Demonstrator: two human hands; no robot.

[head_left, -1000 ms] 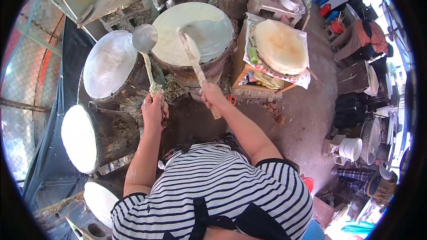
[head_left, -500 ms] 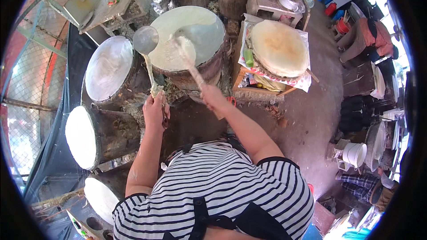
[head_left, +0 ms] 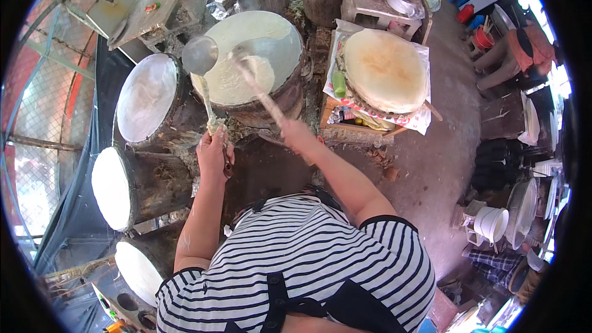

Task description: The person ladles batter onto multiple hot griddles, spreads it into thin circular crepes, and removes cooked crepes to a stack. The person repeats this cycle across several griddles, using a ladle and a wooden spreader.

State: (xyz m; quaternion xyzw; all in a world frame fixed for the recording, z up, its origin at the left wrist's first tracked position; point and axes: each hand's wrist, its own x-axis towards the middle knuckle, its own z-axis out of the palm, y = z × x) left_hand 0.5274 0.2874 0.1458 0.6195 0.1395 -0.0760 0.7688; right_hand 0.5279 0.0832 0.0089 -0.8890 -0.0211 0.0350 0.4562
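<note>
In front of me is a round griddle on a barrel-like stove, with pale batter covering part of its top. My right hand is closed around the long wooden handle of a batter spreader; its head, blurred by motion, is over the griddle. A metal ladle hangs at the griddle's left rim, bowl upward. My left hand grips its batter-smeared handle low down.
Right of the griddle, a stack of large round flatbreads rests on a cloth-covered crate, a green object beside it. More round griddles, one whitish, stand along my left and at the back. A person is far right.
The spreader's head has moved left across the griddle, and the batter reaches differently over its surface. My left hand and the ladle have hardly moved. The whole view has shifted slightly.
</note>
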